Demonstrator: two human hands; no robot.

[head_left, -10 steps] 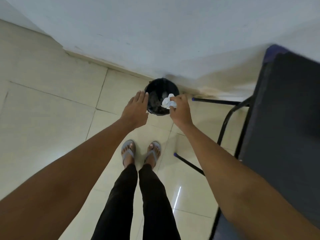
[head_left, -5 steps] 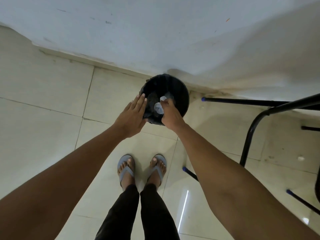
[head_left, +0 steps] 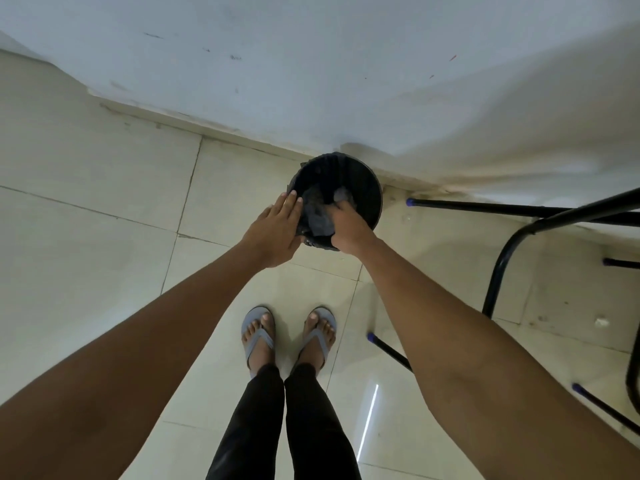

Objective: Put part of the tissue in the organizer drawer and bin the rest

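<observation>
A small round black bin point(head_left: 367, 183) with a dark liner stands on the tiled floor against the white wall. My right hand point(head_left: 348, 225) reaches down into its mouth, fingers curled on a crumpled tissue point(head_left: 341, 194) that looks grey in the bin's shadow. My left hand point(head_left: 277, 230) lies flat with straight fingers, its tips resting on the bin's left rim. The organizer drawer is out of view.
A black metal frame point(head_left: 502, 258) with blue-capped feet stands to the right of the bin, one leg point(head_left: 388, 349) close to my right foot. My feet in grey sandals point(head_left: 258, 336) are just in front of the bin. Pale floor tiles spread to the left.
I have leaned closer to the bin. My right hand carried the tissue from above the rim down inside the bin. My left hand moved onto the bin's left rim.
</observation>
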